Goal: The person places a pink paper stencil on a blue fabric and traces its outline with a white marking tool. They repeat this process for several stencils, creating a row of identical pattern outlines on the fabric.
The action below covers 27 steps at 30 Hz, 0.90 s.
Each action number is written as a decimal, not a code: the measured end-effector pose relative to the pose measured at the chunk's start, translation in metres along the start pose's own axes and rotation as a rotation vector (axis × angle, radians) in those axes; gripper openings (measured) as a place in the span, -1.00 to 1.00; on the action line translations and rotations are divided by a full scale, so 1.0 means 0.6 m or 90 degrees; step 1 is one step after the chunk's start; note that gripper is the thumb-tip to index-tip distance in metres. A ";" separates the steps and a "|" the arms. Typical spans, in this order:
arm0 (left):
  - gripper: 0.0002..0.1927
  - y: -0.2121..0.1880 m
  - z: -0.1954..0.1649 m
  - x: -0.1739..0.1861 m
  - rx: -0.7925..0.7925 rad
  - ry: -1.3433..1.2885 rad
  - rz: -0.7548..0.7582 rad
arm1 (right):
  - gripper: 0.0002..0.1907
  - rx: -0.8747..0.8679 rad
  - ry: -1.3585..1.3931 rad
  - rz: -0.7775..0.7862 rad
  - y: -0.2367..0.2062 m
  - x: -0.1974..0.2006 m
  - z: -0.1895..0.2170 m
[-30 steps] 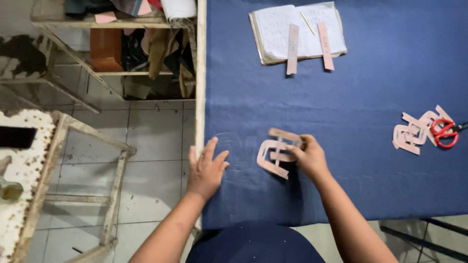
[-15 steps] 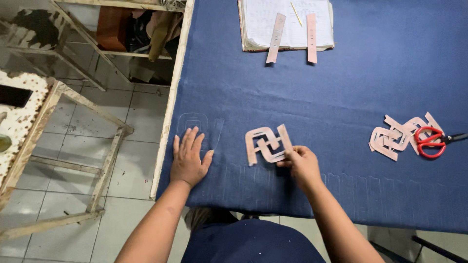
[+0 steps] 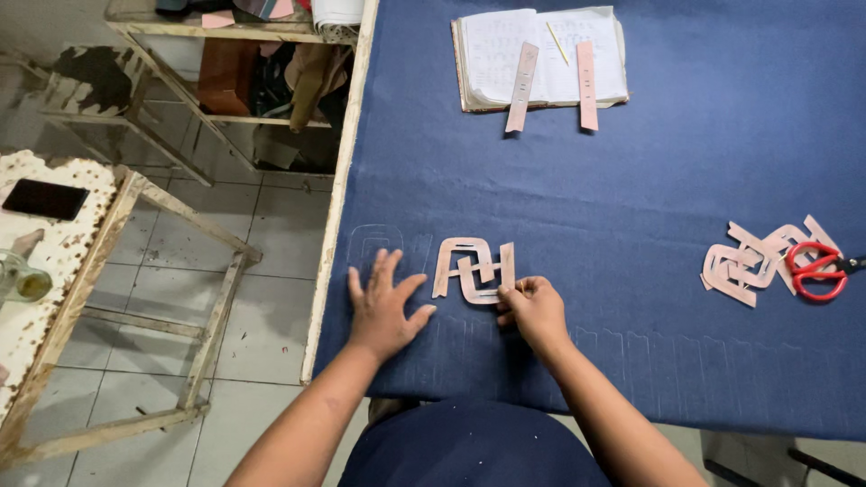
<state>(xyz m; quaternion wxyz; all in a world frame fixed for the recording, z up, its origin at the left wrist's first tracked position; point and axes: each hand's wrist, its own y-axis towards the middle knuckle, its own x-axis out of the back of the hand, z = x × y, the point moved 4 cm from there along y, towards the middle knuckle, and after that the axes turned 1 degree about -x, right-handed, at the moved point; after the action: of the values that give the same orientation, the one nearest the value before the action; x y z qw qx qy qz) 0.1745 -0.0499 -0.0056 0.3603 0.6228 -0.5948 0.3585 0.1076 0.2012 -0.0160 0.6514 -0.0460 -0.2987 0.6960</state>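
One pink cardboard template point(image 3: 474, 271) is lying flat on the blue cloth point(image 3: 686, 162) covering the worktop, its long axis running left to right. Left hand point(image 3: 383, 307) is pressing the cloth, fingers spread apart. Right hand point(image 3: 532, 311) is pinching closed at the template's lower right edge. Two pink strips point(image 3: 523, 86) are resting on one open notebook point(image 3: 541, 54); one pair of red scissors point(image 3: 816, 269) is lying on a template pile point(image 3: 744, 266)

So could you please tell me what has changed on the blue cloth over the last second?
The pink cardboard template shifted slightly left along the blue cloth, guided by the right hand. The left hand moved from the cloth's edge to lie flat beside the template. The red scissors, open notebook and other cutouts stayed put.
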 end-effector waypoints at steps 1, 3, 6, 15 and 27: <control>-0.50 -0.001 -0.006 -0.004 -0.012 -0.024 -0.008 | -0.67 0.009 -0.028 -0.001 -0.004 -0.001 0.002; -0.59 0.002 -0.009 -0.008 -0.025 -0.058 -0.032 | -0.65 0.022 -0.122 -0.023 -0.006 0.002 0.005; -0.67 0.002 -0.004 -0.016 -0.027 -0.083 -0.067 | -0.64 0.114 -0.284 -0.093 -0.005 0.013 0.006; -0.71 0.002 0.003 -0.026 -0.016 -0.101 -0.090 | -0.52 0.253 -0.358 -0.011 0.027 0.027 0.000; -0.70 0.001 0.003 -0.025 -0.022 -0.113 -0.099 | -0.50 0.231 -0.331 0.018 0.015 0.030 0.012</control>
<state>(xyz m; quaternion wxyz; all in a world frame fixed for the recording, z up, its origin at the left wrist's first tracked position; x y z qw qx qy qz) 0.1735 -0.0444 -0.0194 0.3432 0.6901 -0.5805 0.2627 0.0936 0.2159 -0.0083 0.5411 0.2465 -0.3257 0.7351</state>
